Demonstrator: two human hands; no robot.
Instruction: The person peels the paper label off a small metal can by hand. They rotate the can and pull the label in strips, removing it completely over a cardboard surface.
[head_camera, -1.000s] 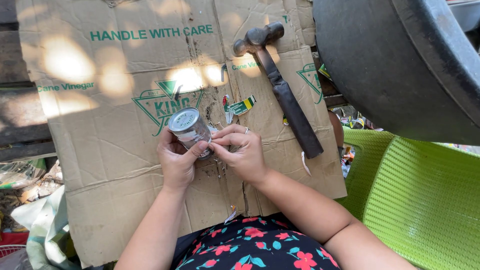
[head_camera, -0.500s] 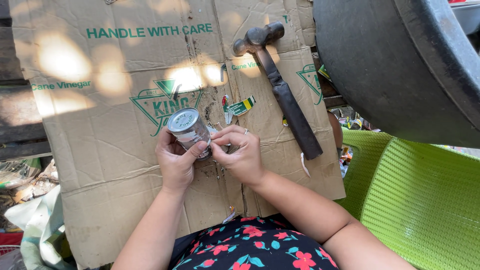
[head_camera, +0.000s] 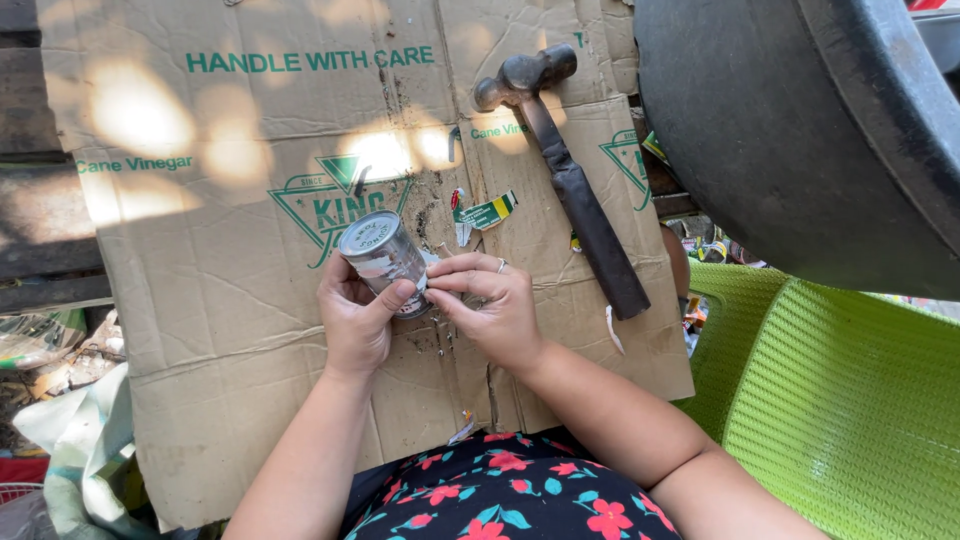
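My left hand (head_camera: 355, 325) grips a small silvery tin can (head_camera: 378, 255), tilted with its lid towards the upper left; bits of torn paper label still cling to its side. My right hand (head_camera: 490, 305), a ring on one finger, pinches at the label on the can's side, fingertips touching the metal. Both hands are over a flattened brown cardboard box (head_camera: 240, 150) with green print. A hammer (head_camera: 565, 175) with a dark wrapped handle lies on the cardboard to the upper right of my hands.
A torn green and yellow label scrap (head_camera: 487, 212) lies above my right hand. A big dark tub (head_camera: 800, 130) fills the upper right. A green plastic chair (head_camera: 850, 400) stands at the right. Plastic bags (head_camera: 70, 450) lie at the lower left.
The view has shifted very slightly. My hands stay on the can, with the right fingers still picking at its side.
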